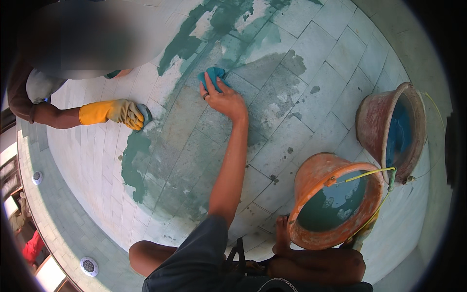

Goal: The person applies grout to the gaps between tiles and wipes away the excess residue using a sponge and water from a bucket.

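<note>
My left hand reaches forward across a surface of pale tiles, its arm stretched out from the lower edge. Its fingers are closed over a blue sponge, pressed against the tiles. Around the sponge the tiles look wet and grey. Green grout-like paste is smeared to the left of my arm, and more lies at the far side. My right hand is out of sight.
At the left, a co-worker's yellow-gloved hand holds a dark rounded pad on the tiles. An orange bucket of murky green water stands by my right foot. Behind it is a reddish-brown bucket with blue inside. Round light fittings sit lower left.
</note>
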